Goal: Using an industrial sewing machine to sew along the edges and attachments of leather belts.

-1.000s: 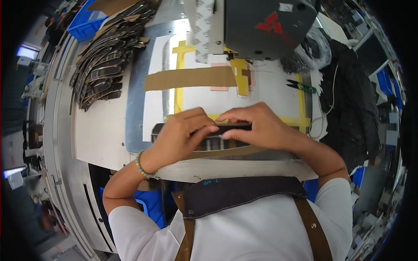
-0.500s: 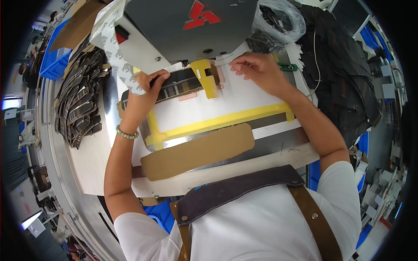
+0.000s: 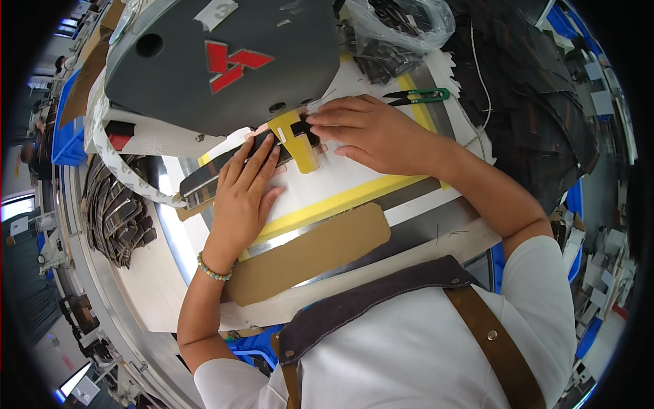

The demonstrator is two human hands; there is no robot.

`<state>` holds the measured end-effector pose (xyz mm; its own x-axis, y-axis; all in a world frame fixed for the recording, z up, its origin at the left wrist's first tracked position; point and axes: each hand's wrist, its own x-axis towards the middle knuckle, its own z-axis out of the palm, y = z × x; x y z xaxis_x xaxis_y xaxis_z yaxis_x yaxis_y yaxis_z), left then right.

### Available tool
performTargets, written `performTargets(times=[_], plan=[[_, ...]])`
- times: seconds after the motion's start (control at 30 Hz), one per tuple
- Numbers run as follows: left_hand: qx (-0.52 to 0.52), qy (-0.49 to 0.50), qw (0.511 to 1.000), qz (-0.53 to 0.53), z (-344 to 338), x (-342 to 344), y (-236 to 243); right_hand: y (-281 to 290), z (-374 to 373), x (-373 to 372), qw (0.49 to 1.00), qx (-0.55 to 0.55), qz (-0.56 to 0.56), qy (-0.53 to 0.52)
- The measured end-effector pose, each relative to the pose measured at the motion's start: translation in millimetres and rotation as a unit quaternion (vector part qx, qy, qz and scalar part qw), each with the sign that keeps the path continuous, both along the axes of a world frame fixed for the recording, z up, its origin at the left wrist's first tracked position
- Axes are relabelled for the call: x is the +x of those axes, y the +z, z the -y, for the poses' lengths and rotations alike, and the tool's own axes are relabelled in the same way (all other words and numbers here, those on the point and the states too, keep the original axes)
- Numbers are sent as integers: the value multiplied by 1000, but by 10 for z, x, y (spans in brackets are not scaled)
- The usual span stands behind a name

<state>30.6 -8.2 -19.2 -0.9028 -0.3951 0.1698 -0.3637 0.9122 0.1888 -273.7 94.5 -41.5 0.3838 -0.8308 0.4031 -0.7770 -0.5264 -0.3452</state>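
My left hand (image 3: 238, 187) lies flat with its fingers stretched over a long dark strip (image 3: 204, 180) on the white work surface (image 3: 327, 177). The strip runs beneath the dark grey head of a sewing machine (image 3: 163, 88). A yellow guide plate (image 3: 300, 153) crosses the strip between my hands. On its right side, my right hand (image 3: 381, 136) has its fingers extended, with the tips by the strip's dark end and the thumb apart. The needle area is hidden behind the machine head.
A brown card strip (image 3: 313, 255) lies near the front edge. Green-handled thread snips (image 3: 426, 96) rest right of my right hand. Dark pieces are piled at left (image 3: 112, 211) and right (image 3: 538, 123). A clear plastic bag (image 3: 409, 31) stands behind, a blue bin (image 3: 68, 143) far left.
My left hand has gone from gripping the strip's edge to lying flat on it. My right hand has moved left, from a pinch near a thread to the guide plate. The view has shifted.
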Motion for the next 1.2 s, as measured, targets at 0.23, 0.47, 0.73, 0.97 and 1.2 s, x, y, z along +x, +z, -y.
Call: performTargets(times=[0.23, 0.47, 0.73, 0.97, 1.2], plan=[[40, 6, 998, 39, 9, -13, -13, -10, -37, 17, 997, 24, -75, 9], [73, -19, 997, 9, 100, 13, -77, -63, -15, 48, 996, 26, -87, -7], [4, 8, 997, 73, 6, 13, 12, -25, -38, 56, 995, 61, -81, -6], [81, 7, 995, 49, -92, -66, -5, -35, -49, 57, 996, 40, -78, -10], [67, 40, 996, 36, -83, -85, -47, -74, -59, 78, 995, 43, -89, -22]])
